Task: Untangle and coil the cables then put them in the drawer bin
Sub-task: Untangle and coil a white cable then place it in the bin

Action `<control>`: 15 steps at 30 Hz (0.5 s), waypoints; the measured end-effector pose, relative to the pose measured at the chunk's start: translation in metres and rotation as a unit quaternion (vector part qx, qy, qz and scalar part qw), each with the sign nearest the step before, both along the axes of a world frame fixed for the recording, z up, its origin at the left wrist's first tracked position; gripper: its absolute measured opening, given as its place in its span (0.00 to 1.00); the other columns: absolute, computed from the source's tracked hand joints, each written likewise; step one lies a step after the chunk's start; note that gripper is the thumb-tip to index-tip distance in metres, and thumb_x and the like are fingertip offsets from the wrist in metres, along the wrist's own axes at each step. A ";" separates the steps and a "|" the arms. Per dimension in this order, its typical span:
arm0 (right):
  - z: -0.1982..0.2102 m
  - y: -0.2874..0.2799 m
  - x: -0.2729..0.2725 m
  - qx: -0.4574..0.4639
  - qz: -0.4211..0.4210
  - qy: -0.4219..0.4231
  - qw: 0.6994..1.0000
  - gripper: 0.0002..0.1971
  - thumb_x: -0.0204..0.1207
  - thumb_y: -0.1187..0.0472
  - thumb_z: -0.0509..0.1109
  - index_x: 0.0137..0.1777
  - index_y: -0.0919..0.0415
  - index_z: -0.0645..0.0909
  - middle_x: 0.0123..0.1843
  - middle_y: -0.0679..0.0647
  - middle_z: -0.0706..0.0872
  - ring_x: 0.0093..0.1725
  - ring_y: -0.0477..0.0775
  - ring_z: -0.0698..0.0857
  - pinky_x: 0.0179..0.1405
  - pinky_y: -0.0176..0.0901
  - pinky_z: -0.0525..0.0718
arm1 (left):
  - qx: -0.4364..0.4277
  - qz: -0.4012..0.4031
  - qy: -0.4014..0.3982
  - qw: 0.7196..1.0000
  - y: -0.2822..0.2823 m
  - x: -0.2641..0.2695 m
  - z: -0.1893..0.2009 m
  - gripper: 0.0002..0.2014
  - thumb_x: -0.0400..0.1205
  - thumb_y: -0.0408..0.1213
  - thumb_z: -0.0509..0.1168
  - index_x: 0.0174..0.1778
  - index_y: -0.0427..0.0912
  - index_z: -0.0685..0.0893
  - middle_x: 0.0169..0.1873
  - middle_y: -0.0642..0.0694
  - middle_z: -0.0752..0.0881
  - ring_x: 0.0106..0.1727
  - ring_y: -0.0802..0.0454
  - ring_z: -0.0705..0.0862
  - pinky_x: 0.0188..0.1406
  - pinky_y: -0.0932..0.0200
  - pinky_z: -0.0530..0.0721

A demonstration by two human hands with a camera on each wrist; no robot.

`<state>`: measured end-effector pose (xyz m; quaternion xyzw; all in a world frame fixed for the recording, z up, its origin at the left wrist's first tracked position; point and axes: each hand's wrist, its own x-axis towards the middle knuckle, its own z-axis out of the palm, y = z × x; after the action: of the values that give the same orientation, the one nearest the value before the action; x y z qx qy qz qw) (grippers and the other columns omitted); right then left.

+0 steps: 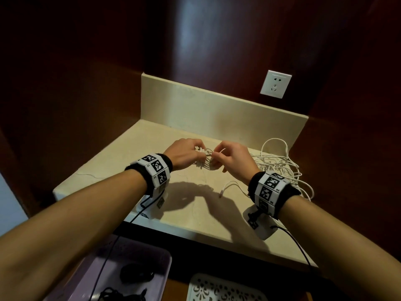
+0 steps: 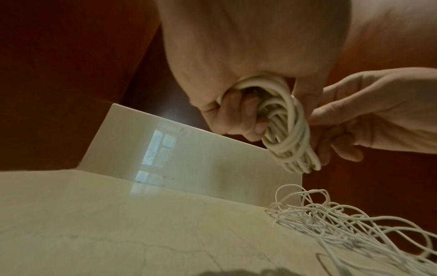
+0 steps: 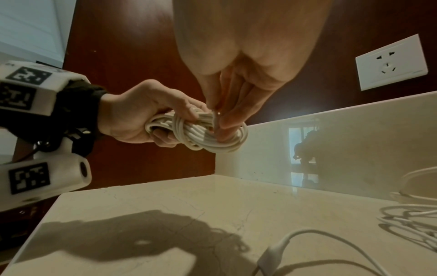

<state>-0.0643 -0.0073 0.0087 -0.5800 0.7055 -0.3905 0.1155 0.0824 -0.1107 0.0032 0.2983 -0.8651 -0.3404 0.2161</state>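
Left fingers (image 2: 238, 115) are curled round one end of a coiled white cable (image 2: 286, 119); the thumb sits on top of the bundle in the right wrist view. Left hand (image 1: 184, 155) grips that coil above the countertop (image 1: 112, 170), not touching it, palm down, wrist roughly level, forearm coming in from lower left.

Right fingertips (image 3: 222, 119) are pressed together, pinching a strand or cable end at the other side of the same coil, where a few turns wrap across the bundle. Right hand (image 1: 233, 159) is arched over it, knuckles up, remaining fingers curled under the coil in the left wrist view. Right forearm comes in from lower right. Both hands nearly touch at the coil.

Tangled white cables (image 1: 280, 166) lie loose on the countertop just right of the right hand, near the backsplash (image 1: 217, 105). One free connector end (image 1: 221, 194) lies on the surface below the right wrist.

Purple bin (image 1: 141, 257) sits below the counter edge at lower left, dark items inside; hard to tell what they are. White patterned tray (image 1: 217, 287) is beside it. Wall socket (image 1: 275, 83) is on the wood panel above the backsplash.
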 end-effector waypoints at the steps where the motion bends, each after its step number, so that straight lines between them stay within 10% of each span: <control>1: 0.000 0.000 -0.001 0.000 0.000 0.001 1.000 0.05 0.79 0.65 0.70 0.40 0.60 0.81 0.34 0.54 0.91 0.34 0.50 0.91 0.27 0.38 0.81 | -0.004 0.000 0.002 1.000 0.001 0.000 0.000 0.05 0.77 0.41 0.68 0.48 0.49 0.84 0.39 0.47 0.87 0.45 0.47 0.85 0.47 0.53 0.81; 8: -0.001 0.001 -0.007 -0.033 -0.032 0.061 0.997 0.04 0.73 0.61 0.77 0.38 0.58 0.86 0.34 0.47 0.81 0.37 0.46 0.76 0.37 0.39 0.71 | 0.001 0.004 0.035 0.999 0.003 -0.003 0.000 0.04 0.78 0.38 0.67 0.47 0.48 0.83 0.36 0.50 0.86 0.36 0.56 0.82 0.33 0.60 0.75; 15: 0.005 0.003 -0.012 -0.038 0.003 0.038 0.999 0.06 0.71 0.62 0.78 0.42 0.50 0.86 0.48 0.57 0.82 0.42 0.47 0.79 0.49 0.43 0.78 | 0.025 -0.018 0.045 0.999 -0.001 -0.001 0.003 0.03 0.77 0.36 0.68 0.44 0.47 0.84 0.36 0.50 0.88 0.41 0.52 0.86 0.44 0.55 0.83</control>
<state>-0.0768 -0.0044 0.0139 -0.6002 0.6925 -0.3946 0.0672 0.0813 -0.1116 0.0061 0.2722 -0.8512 -0.3789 0.2406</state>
